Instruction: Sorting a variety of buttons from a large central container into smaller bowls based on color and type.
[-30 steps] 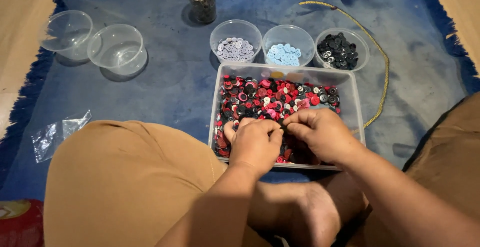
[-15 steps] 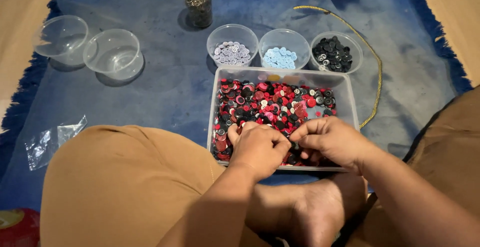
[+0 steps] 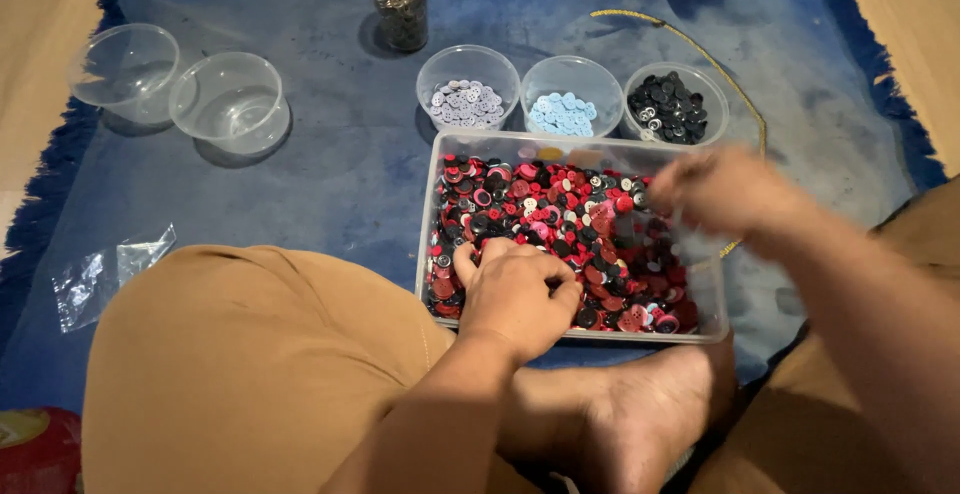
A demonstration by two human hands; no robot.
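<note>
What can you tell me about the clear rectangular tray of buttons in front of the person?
The tray is a shallow rectangular box of clear plastic with rounded corners, lying flat on the blue mat just ahead of a bare foot. It holds a loose heap of mostly red, black and pink buttons. The left hand rests on the buttons at its near side; the right hand, blurred, hangs over its far right corner.

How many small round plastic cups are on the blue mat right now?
5. Two empty cups sit at far left; three behind the button tray hold pale lilac buttons, light blue buttons and black buttons. The tall jar isn't counted.
</note>
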